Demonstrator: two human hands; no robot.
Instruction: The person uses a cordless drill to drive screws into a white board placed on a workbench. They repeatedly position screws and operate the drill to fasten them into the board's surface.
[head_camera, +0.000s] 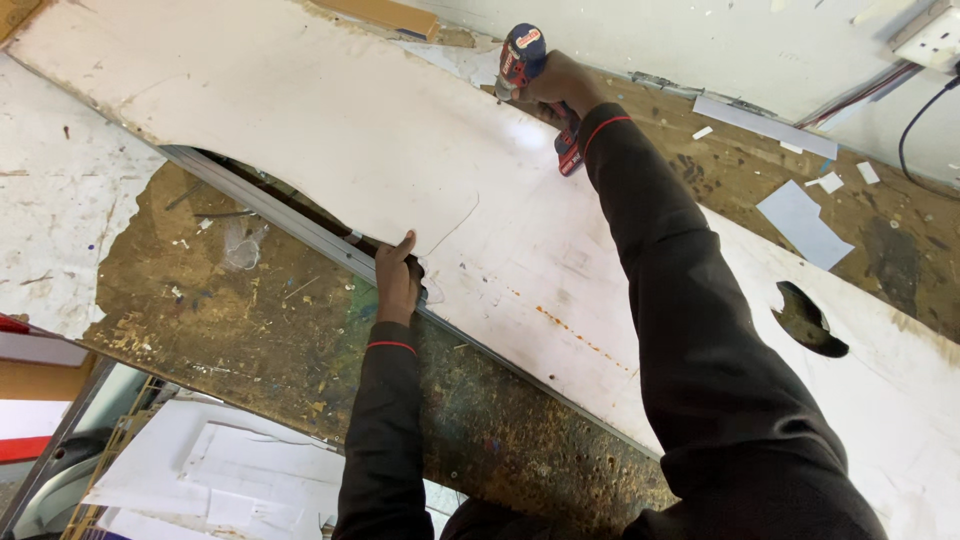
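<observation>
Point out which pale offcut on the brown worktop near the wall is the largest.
The pale blue-grey four-sided sheet offcut on the brown worktop, right of the drill-holding right hand. The white scraps near it are mere chips.

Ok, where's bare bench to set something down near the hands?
Free: worn brown bench below the metal strip, left of the left hand. Crowded: white panel under the right hand with its drill; paper scraps far right.

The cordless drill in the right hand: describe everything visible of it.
The cordless drill is dark blue with red trim, looks plastic-bodied, and has a red base showing below the wrist. The right hand wraps its grip, mostly hiding it. Its nose points down at the far edge of the white board; the bit is hidden.
</observation>
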